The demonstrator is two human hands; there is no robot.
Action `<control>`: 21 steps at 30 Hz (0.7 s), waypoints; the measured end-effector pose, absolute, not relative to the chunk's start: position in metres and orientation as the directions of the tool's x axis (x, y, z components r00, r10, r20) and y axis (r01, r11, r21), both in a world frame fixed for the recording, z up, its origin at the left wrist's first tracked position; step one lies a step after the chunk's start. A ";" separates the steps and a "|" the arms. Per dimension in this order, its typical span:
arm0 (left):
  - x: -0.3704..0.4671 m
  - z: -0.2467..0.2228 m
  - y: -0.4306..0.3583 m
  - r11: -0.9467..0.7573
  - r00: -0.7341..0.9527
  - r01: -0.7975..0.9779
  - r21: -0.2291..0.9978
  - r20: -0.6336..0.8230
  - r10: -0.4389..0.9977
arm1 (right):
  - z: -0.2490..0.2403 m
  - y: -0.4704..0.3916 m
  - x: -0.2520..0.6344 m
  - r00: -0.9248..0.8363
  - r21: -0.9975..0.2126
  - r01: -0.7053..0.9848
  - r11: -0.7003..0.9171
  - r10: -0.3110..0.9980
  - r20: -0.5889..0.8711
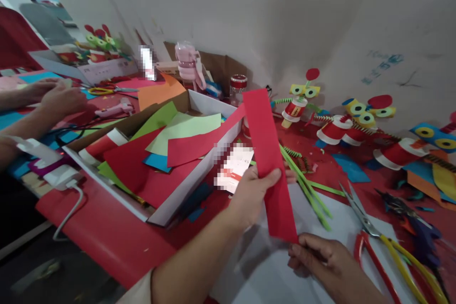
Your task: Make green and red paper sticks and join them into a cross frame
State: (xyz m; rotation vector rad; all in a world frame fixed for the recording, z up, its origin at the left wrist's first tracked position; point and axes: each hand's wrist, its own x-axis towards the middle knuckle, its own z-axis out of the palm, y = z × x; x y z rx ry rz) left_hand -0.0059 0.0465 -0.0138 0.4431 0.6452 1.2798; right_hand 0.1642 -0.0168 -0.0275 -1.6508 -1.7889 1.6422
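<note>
Strip [261, 137], red, held in 2 hands [249, 194]

- The red strip [264, 128] is hiding some fingers of the left hand [249, 194].
- Scissors [372, 230] are running off below, right of the right hand [327, 263]'s fingers.
- Wall writing [383, 67] is blurring, well above them.

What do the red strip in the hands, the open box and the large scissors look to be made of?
Red strip: matte paper or thin card; flat, straight-edged.
Open box: probably cardboard; thin walls, white on some faces, brown on others.
Large scissors: silvery, shiny metal blades, perhaps steel; smooth red and yellow handles, likely plastic.
</note>
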 end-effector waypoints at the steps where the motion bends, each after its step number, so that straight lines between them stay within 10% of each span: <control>1: -0.008 -0.012 0.048 0.231 0.145 -0.733 0.640 -0.184 0.972 | -0.027 -0.018 0.164 -0.336 -0.780 0.580 -0.235 0.804 -0.491; 21: 0.012 -0.025 0.028 0.426 0.403 -0.565 0.706 -0.215 0.890 | -0.039 -0.020 0.159 -0.273 -0.853 0.491 -0.176 0.899 -0.342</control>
